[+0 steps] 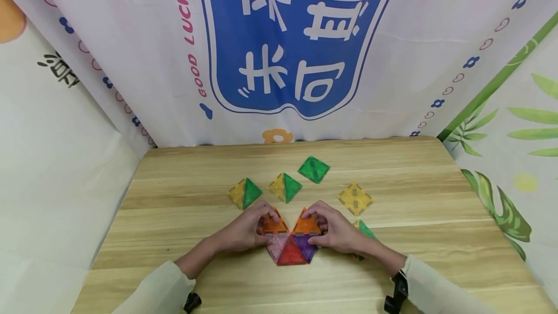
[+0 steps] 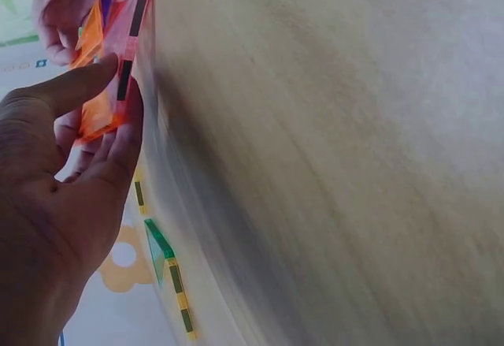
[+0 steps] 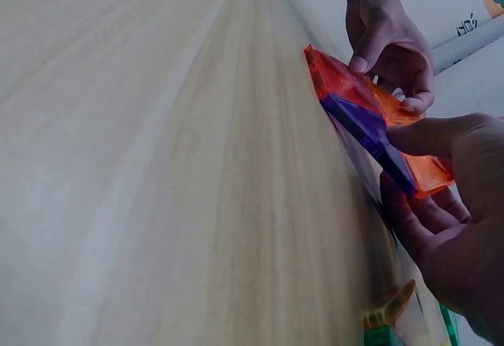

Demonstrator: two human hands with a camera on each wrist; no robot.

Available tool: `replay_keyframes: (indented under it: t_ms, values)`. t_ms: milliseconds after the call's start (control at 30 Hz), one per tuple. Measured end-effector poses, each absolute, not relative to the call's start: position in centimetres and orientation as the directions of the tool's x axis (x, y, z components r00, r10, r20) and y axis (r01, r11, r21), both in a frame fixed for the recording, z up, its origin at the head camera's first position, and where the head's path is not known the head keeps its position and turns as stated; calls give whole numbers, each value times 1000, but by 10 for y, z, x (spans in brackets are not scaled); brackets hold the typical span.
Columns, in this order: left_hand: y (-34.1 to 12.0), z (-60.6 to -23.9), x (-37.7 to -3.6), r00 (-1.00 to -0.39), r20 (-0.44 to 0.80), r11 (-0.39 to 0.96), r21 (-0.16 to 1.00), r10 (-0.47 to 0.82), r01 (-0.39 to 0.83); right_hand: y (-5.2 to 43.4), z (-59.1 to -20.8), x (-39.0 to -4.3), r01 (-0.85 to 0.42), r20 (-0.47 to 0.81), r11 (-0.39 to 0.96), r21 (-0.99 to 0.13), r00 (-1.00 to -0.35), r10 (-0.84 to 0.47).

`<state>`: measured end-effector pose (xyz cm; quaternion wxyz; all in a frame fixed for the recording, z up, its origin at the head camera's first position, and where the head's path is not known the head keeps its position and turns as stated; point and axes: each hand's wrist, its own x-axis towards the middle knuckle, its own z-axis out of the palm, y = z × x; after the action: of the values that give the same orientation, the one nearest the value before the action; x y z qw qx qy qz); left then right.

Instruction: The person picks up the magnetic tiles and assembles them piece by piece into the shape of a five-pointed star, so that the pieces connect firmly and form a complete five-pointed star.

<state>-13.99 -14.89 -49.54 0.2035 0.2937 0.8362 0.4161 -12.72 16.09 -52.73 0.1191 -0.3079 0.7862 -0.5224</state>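
Observation:
Translucent triangular magnetic tiles lie edge to edge in a fan in front of the person: an orange tile (image 1: 274, 227) at left, a pink tile (image 1: 278, 243), a red tile (image 1: 292, 255) at the bottom, a purple tile (image 1: 310, 251), and a second orange tile (image 1: 306, 227) at right. A V-shaped gap separates the two orange ones at the top. The left hand (image 1: 249, 229) pinches the fan's left side, thumb on the pink tile, fingers at the orange one. On the other side the right hand (image 1: 337, 229) grips the purple and orange tiles between thumb and fingers.
Behind the hands on the wooden table (image 1: 183, 178) lie a yellow-green pair (image 1: 245, 193), another yellow-green pair (image 1: 285, 188), a green pair (image 1: 314, 169) and a yellow pair (image 1: 355, 199). The right forearm partly hides another yellow-green pair (image 1: 366, 229). A printed curtain (image 1: 174, 120) hangs behind.

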Motion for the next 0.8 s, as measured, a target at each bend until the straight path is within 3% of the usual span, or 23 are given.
replay_keyframes:
  t_ms: [333,533,800]
  values:
    - [-151,-494,-148,-695,-105,350,910,711,220,167,-527,-138,-68,27,29,-997,-691,-722]
    - [-148,-491,-155,-613,-144,252,963,777,93,168,-525,-148,-56,53,-22,-998,-630,-774]
    - [-140,-489,-164,-544,-165,297,941,823,164,163,-526,-156,-64,49,-15,-998,-572,-819]
